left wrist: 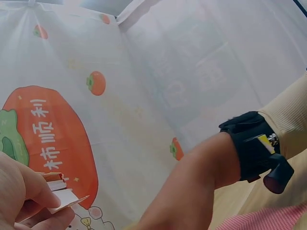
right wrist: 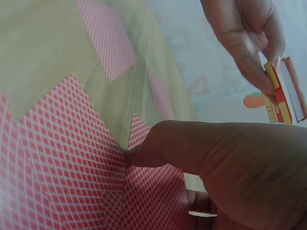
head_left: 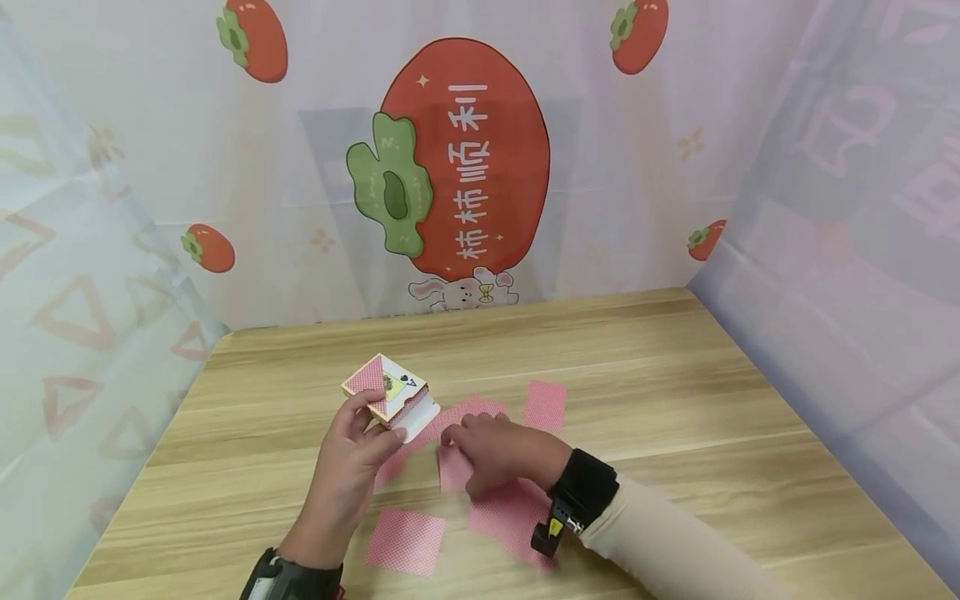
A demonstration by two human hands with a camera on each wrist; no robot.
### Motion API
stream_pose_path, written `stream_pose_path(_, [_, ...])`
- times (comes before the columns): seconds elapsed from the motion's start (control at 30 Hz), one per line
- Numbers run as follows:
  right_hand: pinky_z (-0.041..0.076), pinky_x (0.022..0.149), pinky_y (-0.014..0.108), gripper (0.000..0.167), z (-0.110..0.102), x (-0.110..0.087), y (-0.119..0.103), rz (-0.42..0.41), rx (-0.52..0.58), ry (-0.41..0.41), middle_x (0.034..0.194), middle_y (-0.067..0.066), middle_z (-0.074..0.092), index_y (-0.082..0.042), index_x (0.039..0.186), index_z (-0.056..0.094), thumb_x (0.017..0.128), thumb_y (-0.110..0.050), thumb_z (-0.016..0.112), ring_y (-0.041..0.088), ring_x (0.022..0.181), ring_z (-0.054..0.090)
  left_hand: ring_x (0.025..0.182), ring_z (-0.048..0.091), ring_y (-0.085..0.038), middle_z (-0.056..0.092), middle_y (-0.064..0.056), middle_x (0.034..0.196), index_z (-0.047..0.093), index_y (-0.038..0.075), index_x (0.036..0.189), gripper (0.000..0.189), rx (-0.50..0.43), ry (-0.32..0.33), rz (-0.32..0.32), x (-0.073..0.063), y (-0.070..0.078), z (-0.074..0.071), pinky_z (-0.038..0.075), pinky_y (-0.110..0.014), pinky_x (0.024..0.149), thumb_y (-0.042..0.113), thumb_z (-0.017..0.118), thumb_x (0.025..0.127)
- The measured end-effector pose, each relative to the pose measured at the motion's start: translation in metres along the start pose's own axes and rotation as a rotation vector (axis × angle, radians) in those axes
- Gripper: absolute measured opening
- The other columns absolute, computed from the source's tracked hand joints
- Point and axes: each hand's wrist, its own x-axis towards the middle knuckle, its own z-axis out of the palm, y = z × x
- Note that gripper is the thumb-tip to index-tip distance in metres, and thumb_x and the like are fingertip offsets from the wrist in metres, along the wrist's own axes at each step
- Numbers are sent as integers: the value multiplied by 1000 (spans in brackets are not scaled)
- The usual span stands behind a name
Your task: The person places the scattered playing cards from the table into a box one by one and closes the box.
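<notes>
Above the table my left hand [head_left: 348, 450] grips a playing-card box [head_left: 392, 385] between thumb and fingers. An ace of spades design shows on its face, its white flap [head_left: 420, 423] hangs out at the end, and card edges are visible in the opening. Lower down and to the right, my right hand [head_left: 498, 450] pinches a red-patterned playing card [right wrist: 156, 196], thumb on its back and fingertips behind its far edge. Overlapping face-down cards [head_left: 513, 517] lie under and beside this hand.
More face-down cards lie on the wooden table [head_left: 660, 400]: one at the front [head_left: 406, 542], one at the back right [head_left: 546, 404], and some [head_left: 474, 407] behind the right hand. A fabric backdrop [head_left: 600, 167] printed with persimmons encloses the back and both sides.
</notes>
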Motion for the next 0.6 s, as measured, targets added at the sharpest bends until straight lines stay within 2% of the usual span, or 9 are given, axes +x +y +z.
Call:
stream_pose_path(0.1, [44,87,35,71,3,-9,1,-22,31,-15,108,-8,56,-28,135,52,71,-22,82,9,94,50,120,55,-22,41,-12,142,39,7,136,59,3,3,3,2,-1,4,55,-24,86,-18,59,87])
stream_pose_path(0.23, [47,79,28,73,5,-18,2,-17,137,-77,107,-8,53,-30,137,50,72,-16,78,9,91,49,119,57,-21,42,-12,139,39,6,136,60,11,-1,9,6,-3,7,55,-24,86,-19,59,86])
stream_pose_path(0.4, [47,73,24,77,1,-30,2,-9,157,-124,107,-10,48,-34,142,48,73,-22,83,6,94,46,121,54,-24,42,-14,141,39,7,138,61,19,-27,5,13,-7,11,54,-24,86,-18,58,86])
stream_pose_path(0.5, [47,72,23,82,-5,-38,4,-15,149,-108,108,-10,46,-33,144,47,72,-25,86,6,96,44,121,53,-24,42,-14,141,39,8,138,61,16,-30,-1,15,-8,12,54,-23,85,-18,58,86])
stream_pose_path(0.6, [47,70,22,87,-14,-47,6,-11,157,-62,110,-8,43,-25,149,44,73,-28,86,8,95,44,119,54,-24,42,-15,139,39,7,138,61,12,-29,0,17,-9,13,54,-23,85,-18,59,86])
